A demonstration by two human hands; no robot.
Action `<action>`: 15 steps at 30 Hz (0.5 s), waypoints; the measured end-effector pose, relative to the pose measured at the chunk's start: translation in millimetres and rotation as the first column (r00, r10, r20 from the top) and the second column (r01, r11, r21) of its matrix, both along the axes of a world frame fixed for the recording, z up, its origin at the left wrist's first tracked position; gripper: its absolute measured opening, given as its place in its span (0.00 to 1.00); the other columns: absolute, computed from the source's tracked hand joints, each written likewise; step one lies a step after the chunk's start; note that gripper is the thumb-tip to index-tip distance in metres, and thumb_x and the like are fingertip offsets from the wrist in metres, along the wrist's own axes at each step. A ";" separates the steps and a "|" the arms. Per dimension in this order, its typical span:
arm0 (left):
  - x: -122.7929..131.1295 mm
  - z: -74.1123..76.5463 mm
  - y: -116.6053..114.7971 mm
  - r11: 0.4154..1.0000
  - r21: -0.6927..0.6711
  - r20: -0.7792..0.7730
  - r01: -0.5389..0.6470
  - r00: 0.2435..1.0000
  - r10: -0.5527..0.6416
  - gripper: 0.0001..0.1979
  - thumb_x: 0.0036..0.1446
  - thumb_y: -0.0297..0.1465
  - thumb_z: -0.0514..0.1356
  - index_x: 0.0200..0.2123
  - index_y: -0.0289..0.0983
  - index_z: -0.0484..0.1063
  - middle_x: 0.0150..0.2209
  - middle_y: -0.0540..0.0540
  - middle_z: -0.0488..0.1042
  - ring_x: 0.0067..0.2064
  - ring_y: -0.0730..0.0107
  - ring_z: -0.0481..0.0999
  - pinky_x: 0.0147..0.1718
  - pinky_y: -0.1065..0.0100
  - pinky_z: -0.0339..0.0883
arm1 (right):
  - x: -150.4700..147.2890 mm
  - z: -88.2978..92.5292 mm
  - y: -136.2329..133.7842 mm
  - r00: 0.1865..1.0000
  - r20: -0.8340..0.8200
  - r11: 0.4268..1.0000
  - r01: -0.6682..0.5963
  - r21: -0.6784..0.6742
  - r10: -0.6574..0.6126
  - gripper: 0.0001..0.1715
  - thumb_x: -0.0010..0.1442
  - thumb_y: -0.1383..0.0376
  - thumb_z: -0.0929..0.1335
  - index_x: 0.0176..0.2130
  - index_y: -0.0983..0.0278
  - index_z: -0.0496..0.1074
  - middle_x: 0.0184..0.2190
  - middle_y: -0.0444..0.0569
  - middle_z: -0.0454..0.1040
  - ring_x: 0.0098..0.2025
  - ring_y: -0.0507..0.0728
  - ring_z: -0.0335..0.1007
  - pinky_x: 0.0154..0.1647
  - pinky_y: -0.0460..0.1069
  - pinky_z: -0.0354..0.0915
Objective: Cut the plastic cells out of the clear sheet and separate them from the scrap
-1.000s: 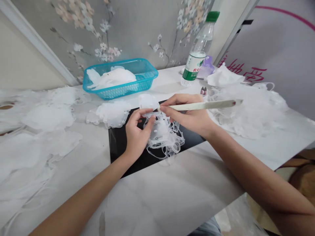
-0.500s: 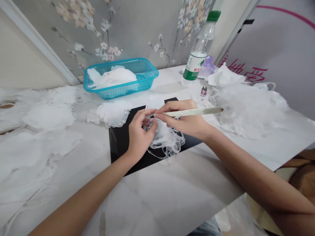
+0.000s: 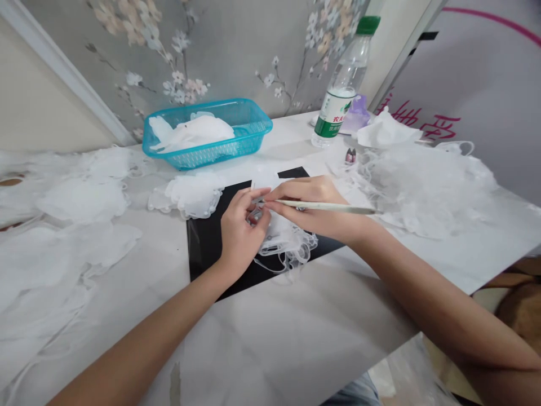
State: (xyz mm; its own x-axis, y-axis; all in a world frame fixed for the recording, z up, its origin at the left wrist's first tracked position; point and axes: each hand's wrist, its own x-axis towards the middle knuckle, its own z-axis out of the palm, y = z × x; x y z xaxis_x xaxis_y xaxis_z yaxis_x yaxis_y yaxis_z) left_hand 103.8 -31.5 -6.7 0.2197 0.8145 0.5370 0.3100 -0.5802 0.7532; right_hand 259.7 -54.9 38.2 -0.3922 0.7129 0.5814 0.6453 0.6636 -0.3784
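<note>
My right hand (image 3: 323, 192) pinches a slim, pale-handled tool (image 3: 338, 208), held nearly level. Its tip meets the fingertips of my left hand (image 3: 240, 231), and the working end is too small to make out. Curled thumb and fingers of my left hand grip the edge of a sheer white fabric piece (image 3: 281, 239) with frilly, looped trim. That piece lies partly over a black mat (image 3: 207, 254), and both hands hide some of it.
A blue plastic basket (image 3: 257, 137) holding white material stands at the back. A water bottle (image 3: 329, 115) with a green cap is behind my right hand. White fabric piles lie at left (image 3: 84, 197) and right (image 3: 431, 186); a smaller bunch (image 3: 190, 194) sits beside the mat.
The tool's rear end has dropped, and my right hand has turned slightly with its knuckles a little lower. My left hand has stayed almost in place.
</note>
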 end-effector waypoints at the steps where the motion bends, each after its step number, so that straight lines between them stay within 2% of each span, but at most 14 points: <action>1: -0.1 -0.5 -0.3 1.000 0.000 -0.002 0.001 1.000 -0.001 0.13 0.51 0.20 0.58 0.40 0.38 0.73 0.41 0.49 0.74 0.30 0.79 0.71 0.25 0.78 0.64 | -0.1 -1.0 0.1 1.000 0.015 1.000 -0.003 0.001 0.003 0.09 0.62 0.68 0.64 0.33 0.66 0.73 0.30 0.48 0.77 0.31 0.52 0.72 0.33 0.46 0.64; 15: -0.5 -4.6 1.0 0.999 -0.039 0.008 0.007 1.000 -0.007 0.14 0.49 0.18 0.57 0.39 0.37 0.72 0.39 0.50 0.75 0.30 0.79 0.72 0.23 0.78 0.63 | -3.3 -13.1 5.8 0.997 0.069 0.999 -0.036 -0.038 0.038 0.11 0.65 0.67 0.61 0.36 0.68 0.72 0.32 0.51 0.76 0.34 0.53 0.72 0.36 0.47 0.65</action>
